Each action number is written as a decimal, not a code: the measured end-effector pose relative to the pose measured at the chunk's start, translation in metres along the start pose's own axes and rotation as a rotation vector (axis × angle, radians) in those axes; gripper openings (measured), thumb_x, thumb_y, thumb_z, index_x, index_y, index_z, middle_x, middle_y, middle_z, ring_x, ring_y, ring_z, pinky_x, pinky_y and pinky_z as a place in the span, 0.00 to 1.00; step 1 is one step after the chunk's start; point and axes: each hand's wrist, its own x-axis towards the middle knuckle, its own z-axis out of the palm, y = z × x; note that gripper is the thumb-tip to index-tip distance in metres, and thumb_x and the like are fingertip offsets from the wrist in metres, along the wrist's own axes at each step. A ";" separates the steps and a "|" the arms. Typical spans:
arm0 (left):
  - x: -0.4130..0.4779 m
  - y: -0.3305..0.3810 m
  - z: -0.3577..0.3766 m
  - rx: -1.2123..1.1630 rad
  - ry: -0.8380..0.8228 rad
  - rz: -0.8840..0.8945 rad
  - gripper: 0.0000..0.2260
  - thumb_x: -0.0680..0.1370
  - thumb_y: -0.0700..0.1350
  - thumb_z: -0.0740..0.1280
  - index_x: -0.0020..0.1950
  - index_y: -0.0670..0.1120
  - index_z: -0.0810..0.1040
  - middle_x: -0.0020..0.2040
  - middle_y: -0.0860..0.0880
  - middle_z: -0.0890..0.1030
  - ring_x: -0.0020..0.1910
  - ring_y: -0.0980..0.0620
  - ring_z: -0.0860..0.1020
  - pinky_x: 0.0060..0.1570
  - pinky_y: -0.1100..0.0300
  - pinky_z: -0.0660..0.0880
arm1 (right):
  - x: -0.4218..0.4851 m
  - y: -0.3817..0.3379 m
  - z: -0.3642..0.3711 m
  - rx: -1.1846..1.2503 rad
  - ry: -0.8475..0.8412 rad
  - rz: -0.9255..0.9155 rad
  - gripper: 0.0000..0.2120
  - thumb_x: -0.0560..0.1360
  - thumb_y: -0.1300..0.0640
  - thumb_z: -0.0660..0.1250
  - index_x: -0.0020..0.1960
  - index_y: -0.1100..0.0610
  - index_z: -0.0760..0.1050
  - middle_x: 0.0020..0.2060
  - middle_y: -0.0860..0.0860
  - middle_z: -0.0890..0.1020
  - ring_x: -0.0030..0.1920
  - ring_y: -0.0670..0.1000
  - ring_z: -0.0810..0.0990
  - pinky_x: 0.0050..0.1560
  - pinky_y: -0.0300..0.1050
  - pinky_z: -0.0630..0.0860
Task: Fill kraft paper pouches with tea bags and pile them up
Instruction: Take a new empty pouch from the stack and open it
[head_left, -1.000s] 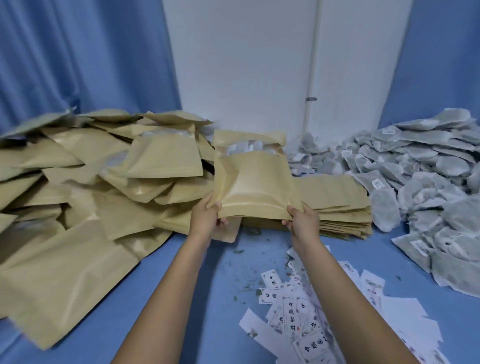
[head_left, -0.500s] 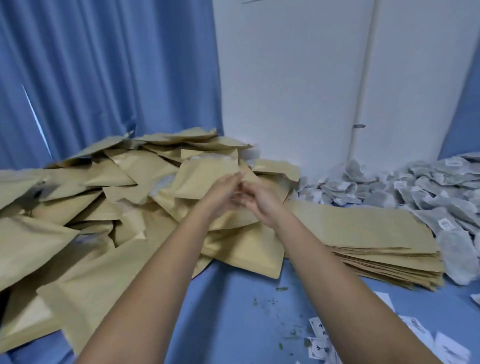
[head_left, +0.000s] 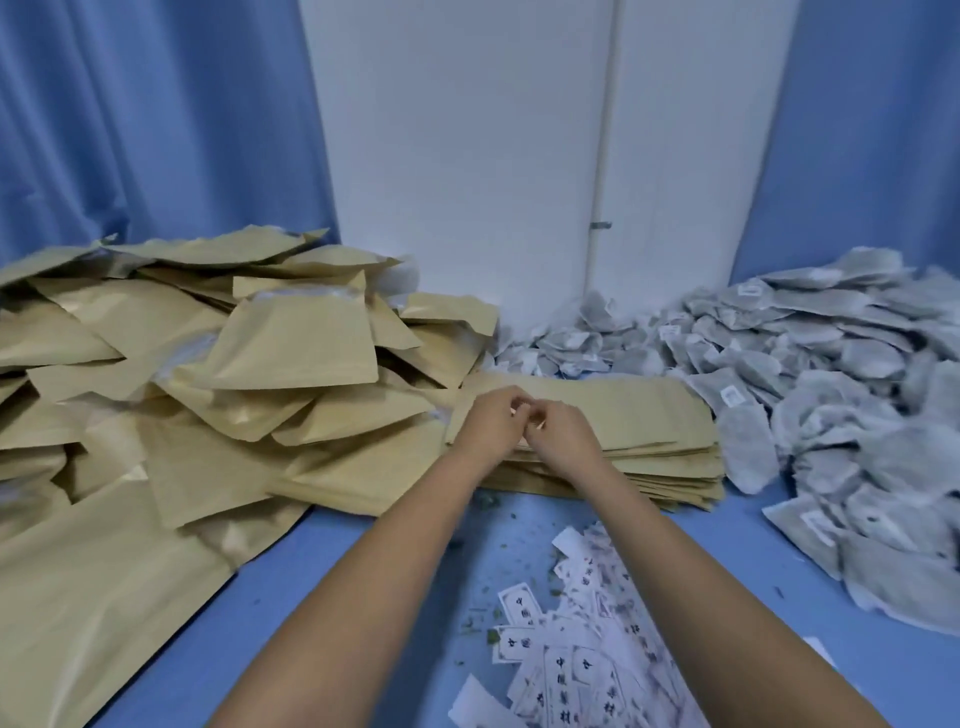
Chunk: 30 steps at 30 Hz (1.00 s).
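A flat stack of empty kraft pouches (head_left: 639, 415) lies at the centre of the blue table. My left hand (head_left: 485, 423) and my right hand (head_left: 569, 439) hover side by side over its left end, fingers curled and fingertips nearly meeting. The backs of the hands hide whether they pinch the top pouch. A loose heap of filled kraft pouches (head_left: 218, 374) covers the left side, the topmost one (head_left: 301, 343) lying flat. A big heap of grey tea bags (head_left: 831, 384) fills the right side.
Small white printed labels (head_left: 576, 654) lie scattered in front, between my forearms. Green tea crumbs dot the blue tabletop (head_left: 405, 545). Blue curtains (head_left: 130, 130) and a white wall close off the back.
A second ago both hands held a filled pouch; they laid it on the left heap. Now they have moved right, onto the flat stack of empty pouches.
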 end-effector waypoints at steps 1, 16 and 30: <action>-0.001 0.000 0.012 0.101 -0.059 0.042 0.10 0.77 0.38 0.62 0.56 0.41 0.79 0.56 0.42 0.80 0.55 0.45 0.77 0.57 0.55 0.72 | -0.004 0.022 -0.008 -0.319 -0.025 -0.002 0.20 0.75 0.48 0.60 0.62 0.57 0.75 0.57 0.57 0.80 0.59 0.57 0.76 0.59 0.48 0.70; -0.034 0.009 0.110 0.870 -0.232 0.362 0.09 0.79 0.40 0.59 0.59 0.42 0.71 0.54 0.43 0.73 0.52 0.42 0.74 0.43 0.53 0.67 | -0.090 0.125 -0.047 -0.239 0.242 -0.010 0.09 0.75 0.61 0.63 0.51 0.56 0.80 0.47 0.52 0.79 0.50 0.53 0.74 0.53 0.45 0.70; -0.098 0.041 0.100 0.126 -0.073 0.397 0.11 0.80 0.48 0.59 0.54 0.45 0.77 0.51 0.52 0.76 0.43 0.54 0.77 0.45 0.59 0.76 | -0.132 0.111 -0.095 0.897 0.330 0.498 0.20 0.72 0.74 0.53 0.49 0.57 0.79 0.44 0.53 0.84 0.43 0.48 0.81 0.42 0.38 0.77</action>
